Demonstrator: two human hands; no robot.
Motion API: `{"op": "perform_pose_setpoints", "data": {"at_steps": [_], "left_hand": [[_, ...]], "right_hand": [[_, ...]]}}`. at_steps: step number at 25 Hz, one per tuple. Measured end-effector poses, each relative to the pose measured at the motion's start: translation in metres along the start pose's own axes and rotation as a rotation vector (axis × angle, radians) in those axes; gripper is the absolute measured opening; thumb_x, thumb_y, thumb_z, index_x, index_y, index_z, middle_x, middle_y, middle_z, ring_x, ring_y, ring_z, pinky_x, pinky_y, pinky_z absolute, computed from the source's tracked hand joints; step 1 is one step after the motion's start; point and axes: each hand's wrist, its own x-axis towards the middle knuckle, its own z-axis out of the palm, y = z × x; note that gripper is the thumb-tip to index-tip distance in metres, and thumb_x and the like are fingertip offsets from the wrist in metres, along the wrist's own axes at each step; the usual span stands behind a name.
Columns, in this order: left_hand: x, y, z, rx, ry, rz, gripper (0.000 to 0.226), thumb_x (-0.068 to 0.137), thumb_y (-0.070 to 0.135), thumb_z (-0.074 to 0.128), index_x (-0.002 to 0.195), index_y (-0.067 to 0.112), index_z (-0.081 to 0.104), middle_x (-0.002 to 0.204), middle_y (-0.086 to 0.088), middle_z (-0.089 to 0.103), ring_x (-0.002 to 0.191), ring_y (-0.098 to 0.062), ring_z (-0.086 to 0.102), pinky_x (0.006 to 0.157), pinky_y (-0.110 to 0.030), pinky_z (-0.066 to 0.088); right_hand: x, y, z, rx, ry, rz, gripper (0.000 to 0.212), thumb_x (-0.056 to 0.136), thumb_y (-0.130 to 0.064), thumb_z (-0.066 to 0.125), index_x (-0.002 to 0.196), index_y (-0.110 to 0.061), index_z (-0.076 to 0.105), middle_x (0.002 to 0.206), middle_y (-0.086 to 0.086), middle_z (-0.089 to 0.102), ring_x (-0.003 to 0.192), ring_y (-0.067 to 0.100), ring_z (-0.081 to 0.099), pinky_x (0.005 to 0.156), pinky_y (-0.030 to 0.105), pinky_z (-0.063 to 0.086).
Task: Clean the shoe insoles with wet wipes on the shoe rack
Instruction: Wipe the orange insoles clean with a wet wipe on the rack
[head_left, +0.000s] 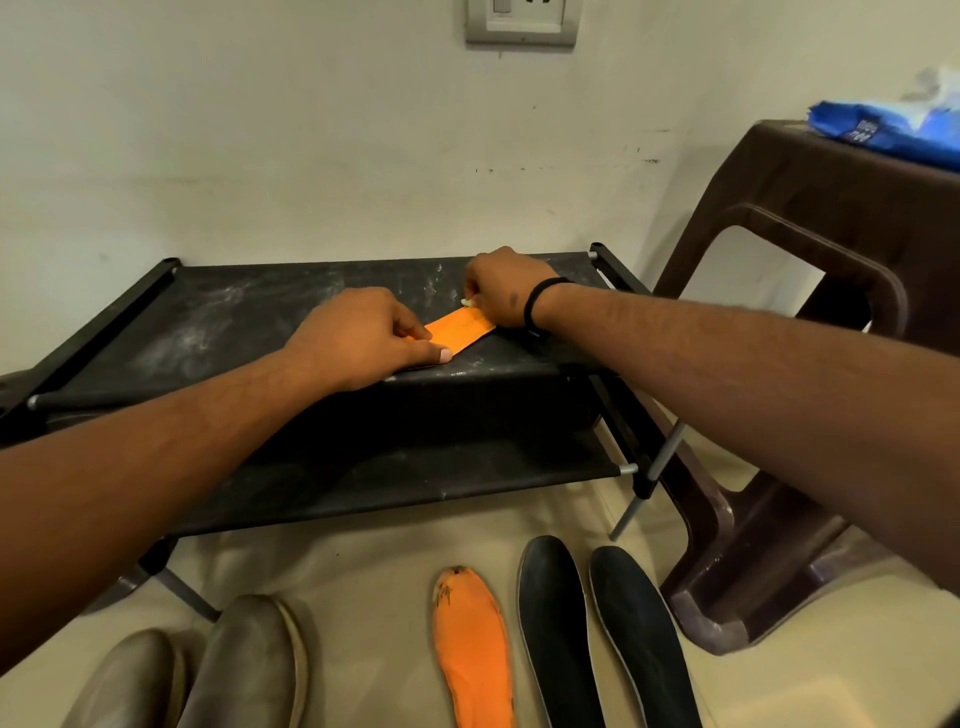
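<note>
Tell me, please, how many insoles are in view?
4: one orange insole on the shoe rack under both hands; another orange one and two black ones on the floor.

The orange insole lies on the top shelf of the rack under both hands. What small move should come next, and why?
Probably draw the right hand, which holds a small wad of wet wipe at the far end of the orange insole, along it toward the left hand, which presses the near end down on the shoe rack. The middle stretch lies bare between them.
</note>
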Motion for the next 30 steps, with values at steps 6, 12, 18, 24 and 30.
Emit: {"op": "perform_pose_setpoints", "data": {"at_steps": [6,12,18,24,30], "left_hand": [[-0.003,-0.001,0.0,0.019,0.001,-0.019,0.042,0.078,0.066,0.067,0.103,0.035,0.078,0.095,0.012,0.064,0.089,-0.008,0.057,0.083,-0.035,0.053],[0.0,-0.004,0.003,0.031,-0.002,-0.02,0.043,0.077,0.068,0.066,0.102,0.035,0.078,0.099,0.013,0.069,0.09,-0.008,0.06,0.084,-0.038,0.056],[0.002,-0.005,0.003,0.039,-0.009,-0.026,0.041,0.077,0.068,0.066,0.099,0.035,0.079,0.102,0.012,0.073,0.085,-0.007,0.062,0.078,-0.036,0.056],[-0.002,-0.001,0.0,0.064,-0.022,0.008,0.041,0.081,0.063,0.066,0.106,0.033,0.077,0.094,0.009,0.066,0.087,-0.008,0.058,0.074,-0.031,0.049],[0.0,-0.001,0.0,0.046,-0.027,-0.017,0.042,0.079,0.065,0.066,0.105,0.033,0.078,0.099,0.01,0.066,0.093,-0.009,0.059,0.084,-0.036,0.053]], "right_hand": [[-0.002,0.009,-0.002,0.019,-0.029,0.062,0.021,0.094,-0.015,0.056,0.113,-0.013,0.064,0.112,0.011,0.065,0.097,0.029,0.062,0.081,0.037,0.053],[-0.012,0.015,-0.004,0.073,-0.042,0.065,0.016,0.091,-0.01,0.056,0.1,-0.006,0.069,0.099,0.015,0.069,0.089,0.03,0.064,0.084,0.043,0.056],[-0.032,-0.013,-0.01,0.131,-0.057,-0.061,0.016,0.087,-0.006,0.058,0.095,-0.004,0.072,0.095,0.014,0.071,0.088,0.027,0.065,0.084,0.039,0.056],[-0.049,-0.017,-0.014,0.207,-0.056,-0.118,0.012,0.086,-0.013,0.065,0.091,-0.008,0.075,0.091,0.007,0.073,0.085,0.02,0.067,0.081,0.034,0.056],[-0.039,-0.005,-0.011,0.142,0.011,0.004,0.014,0.086,-0.008,0.057,0.086,-0.006,0.072,0.088,0.01,0.071,0.08,0.026,0.065,0.077,0.039,0.057]]}}
